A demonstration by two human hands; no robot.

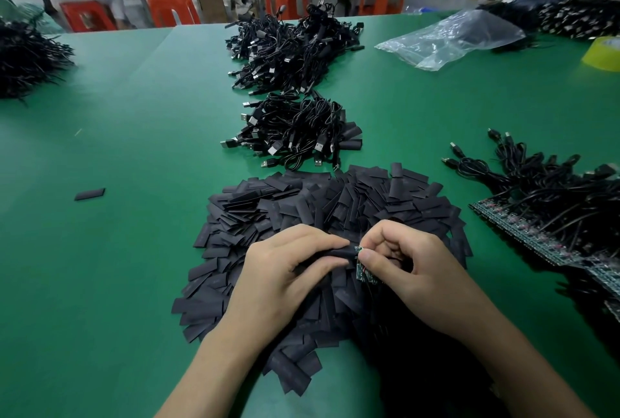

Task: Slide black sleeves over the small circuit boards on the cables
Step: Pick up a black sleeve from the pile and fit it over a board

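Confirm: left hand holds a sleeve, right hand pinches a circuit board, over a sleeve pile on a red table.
Not quite: the head view shows the table is green, not red. The rest holds: left hand holds a sleeve, right hand pinches the board, over the sleeve pile.

Between the fingers (322, 243) the black sleeve (339, 255) looks like thin, matt plastic; the circuit board (364, 275) at their tips is hard and green. Under them the loose sleeves (302, 203) are the same dull black (flat, smooth). Beyond the fingers, cable plugs (273, 149) glint as bare metal; the tabletop (117, 266) around them is smooth, matt green.
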